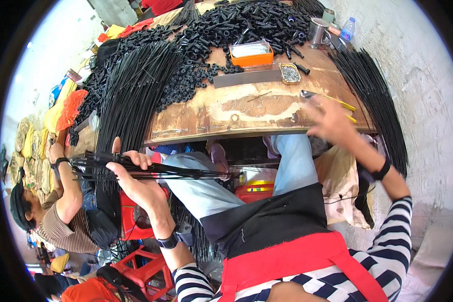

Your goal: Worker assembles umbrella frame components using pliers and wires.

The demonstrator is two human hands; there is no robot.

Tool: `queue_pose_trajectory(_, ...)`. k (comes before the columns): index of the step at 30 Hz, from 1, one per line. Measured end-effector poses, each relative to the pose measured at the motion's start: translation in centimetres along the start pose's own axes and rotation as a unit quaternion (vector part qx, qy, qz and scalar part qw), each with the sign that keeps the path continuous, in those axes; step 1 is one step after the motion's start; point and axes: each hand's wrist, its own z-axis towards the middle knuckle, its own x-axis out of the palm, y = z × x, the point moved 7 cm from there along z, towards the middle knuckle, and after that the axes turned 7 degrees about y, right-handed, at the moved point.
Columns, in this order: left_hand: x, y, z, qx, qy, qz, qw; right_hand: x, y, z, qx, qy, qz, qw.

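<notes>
While the fingers of the left hand (131, 173) clenched round a bundle of thin black rods (151, 171), the bundle lay level across the person's lap, one end fanning out just past the thumb and the other running toward the knees. It was held below and in front of the wooden table's (246, 108) near edge, with open room only between that edge and the light blue trousers (201, 189). The rods looked slim, straight and glossy, gathered tight at the grip.

The right hand (332, 121) was lifted over the table's near right corner, fingers curled on a yellow-handled tool (337, 103); the grip itself was blurred. Beyond those fingers lay a small tin of metal pins (290, 73), a grey flat bar (246, 78) and an orange tray (251, 54). Farther out, heaps of black tube pieces (226, 30) and loose black rods (136, 85) crowded the tabletop, leaving a bare patch of worn wood nearest the hand. Left of the bundle, another person (60, 211) sat close by.
</notes>
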Motion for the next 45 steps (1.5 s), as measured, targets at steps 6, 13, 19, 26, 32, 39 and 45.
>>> queue_pose_trajectory(6,-1.5,9.3,-0.6,-0.130,-0.013,-0.385,0.914,4.3,16.3,-4.2,0.112,0.286,0.776,0.551)
queue_pose_trajectory(13,2.7,26.1,-11.1,-0.385,-0.156,-0.575,0.705,-4.6,2.9,-7.7,0.219,-0.206,0.709,0.638)
queue_pose_trajectory(19,5.0,29.8,-22.6,-0.662,-0.031,-0.379,0.646,-6.1,4.4,-2.4,0.309,-0.149,0.647,0.681)
queue_pose_trajectory(26,7.0,15.7,-13.2,-0.272,0.257,0.107,0.921,2.5,11.6,2.5,0.153,0.056,0.732,0.662)
queue_pose_trajectory(32,10.2,10.1,-12.9,-0.224,0.252,0.091,0.937,2.7,11.0,5.0,0.162,0.033,0.818,0.551)
queue_pose_trajectory(39,10.0,10.9,-11.7,-0.222,0.246,0.030,0.943,2.1,9.9,5.7,0.151,0.010,0.803,0.577)
queue_pose_trajectory(45,11.4,11.3,-11.0,-0.272,0.278,-0.026,0.921,2.2,9.4,5.4,0.158,0.036,0.805,0.571)
